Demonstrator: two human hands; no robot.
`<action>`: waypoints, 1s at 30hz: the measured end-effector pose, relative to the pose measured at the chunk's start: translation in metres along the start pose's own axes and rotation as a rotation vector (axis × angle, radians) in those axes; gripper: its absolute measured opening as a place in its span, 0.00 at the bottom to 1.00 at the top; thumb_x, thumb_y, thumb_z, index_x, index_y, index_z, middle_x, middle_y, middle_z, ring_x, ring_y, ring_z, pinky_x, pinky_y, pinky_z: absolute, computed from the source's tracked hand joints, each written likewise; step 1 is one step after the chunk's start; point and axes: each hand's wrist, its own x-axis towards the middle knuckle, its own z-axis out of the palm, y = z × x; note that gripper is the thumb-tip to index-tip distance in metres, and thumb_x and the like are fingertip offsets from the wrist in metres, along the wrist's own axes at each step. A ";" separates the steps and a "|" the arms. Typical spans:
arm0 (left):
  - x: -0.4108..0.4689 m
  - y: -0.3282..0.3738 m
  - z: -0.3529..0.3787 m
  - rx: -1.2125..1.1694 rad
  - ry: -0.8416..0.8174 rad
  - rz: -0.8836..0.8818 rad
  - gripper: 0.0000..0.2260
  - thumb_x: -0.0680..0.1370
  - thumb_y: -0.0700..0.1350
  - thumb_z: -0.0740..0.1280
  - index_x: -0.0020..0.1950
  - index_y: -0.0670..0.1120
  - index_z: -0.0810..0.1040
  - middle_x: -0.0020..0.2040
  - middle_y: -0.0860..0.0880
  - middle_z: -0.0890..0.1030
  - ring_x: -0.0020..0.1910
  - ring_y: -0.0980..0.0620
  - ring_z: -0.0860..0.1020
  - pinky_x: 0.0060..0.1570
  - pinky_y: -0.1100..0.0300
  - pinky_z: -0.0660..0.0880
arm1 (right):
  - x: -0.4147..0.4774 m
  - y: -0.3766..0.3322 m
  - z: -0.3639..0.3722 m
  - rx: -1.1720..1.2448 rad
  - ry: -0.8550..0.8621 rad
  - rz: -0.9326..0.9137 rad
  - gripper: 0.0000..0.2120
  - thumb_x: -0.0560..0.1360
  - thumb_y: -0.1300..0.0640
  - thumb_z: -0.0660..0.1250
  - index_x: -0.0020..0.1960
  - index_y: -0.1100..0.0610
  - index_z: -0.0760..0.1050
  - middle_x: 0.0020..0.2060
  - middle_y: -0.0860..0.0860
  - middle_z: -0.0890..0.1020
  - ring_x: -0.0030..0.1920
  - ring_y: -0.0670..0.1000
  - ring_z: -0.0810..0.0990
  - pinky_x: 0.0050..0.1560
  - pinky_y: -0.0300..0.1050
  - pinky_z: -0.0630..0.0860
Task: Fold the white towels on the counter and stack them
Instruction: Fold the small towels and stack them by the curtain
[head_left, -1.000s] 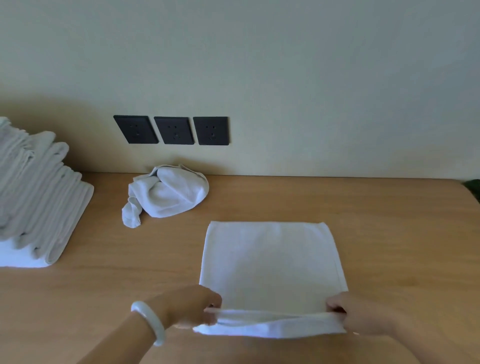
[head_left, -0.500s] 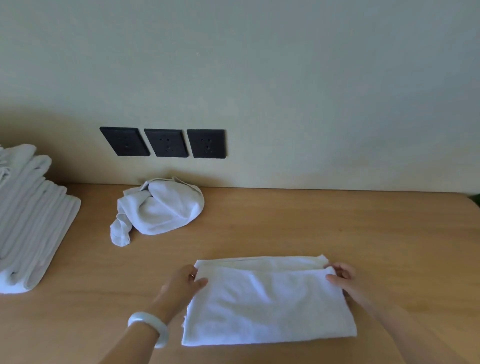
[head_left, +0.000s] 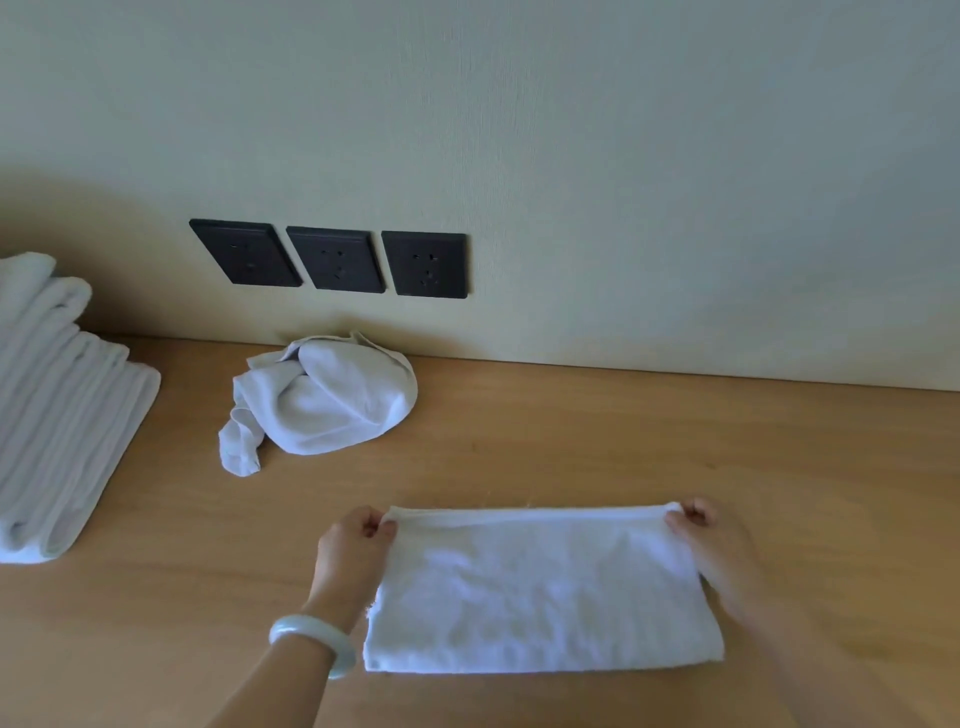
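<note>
- At the far left of the desk (head_left: 519, 447) sits the stack of folded towels (head_left: 57, 410), partly out of view, well apart from the work in front.
- Just right of it, against the wall under three dark sockets (head_left: 332, 260), a crumpled towel (head_left: 332, 405) lies in a heap, not yet folded.
- The left hand (head_left: 353, 551), a pale bangle (head_left: 311, 644) on its wrist, is closed in a pinch on the far left corner of the half-folded towel (head_left: 535, 592).
- That towel lies flat on the desk directly before the person, its long axis running left to right, spanning the gap between both hands.
- The right hand (head_left: 711, 551) pinches the far right corner, its palm resting along the towel's right edge.
- Each hand is at its own end, so neither is nearer; the doubled edge lies on the far side.
- The next fold, I judge, runs across the long axis, one end carried over to the other.
- The stack lies to the left, so the left hand is likelier to carry the towel there.
</note>
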 end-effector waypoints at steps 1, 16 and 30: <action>0.000 0.003 0.004 0.038 0.017 -0.009 0.10 0.78 0.43 0.67 0.36 0.48 0.76 0.32 0.49 0.77 0.35 0.47 0.74 0.33 0.56 0.67 | 0.001 0.000 0.007 -0.036 0.032 -0.001 0.08 0.77 0.60 0.66 0.41 0.60 0.76 0.33 0.54 0.77 0.34 0.53 0.73 0.35 0.47 0.66; -0.014 0.001 0.001 -0.061 0.033 -0.005 0.10 0.79 0.46 0.66 0.38 0.46 0.76 0.32 0.50 0.77 0.33 0.48 0.74 0.31 0.57 0.65 | -0.032 -0.001 0.002 -0.032 0.020 -0.014 0.09 0.78 0.57 0.66 0.44 0.63 0.75 0.37 0.56 0.79 0.39 0.57 0.76 0.38 0.48 0.68; -0.017 -0.012 0.012 0.047 -0.007 -0.022 0.10 0.80 0.49 0.66 0.42 0.46 0.76 0.36 0.50 0.79 0.37 0.50 0.75 0.31 0.58 0.66 | -0.022 0.011 0.008 -0.152 0.004 0.051 0.12 0.79 0.51 0.66 0.43 0.58 0.76 0.37 0.53 0.81 0.39 0.53 0.78 0.35 0.46 0.67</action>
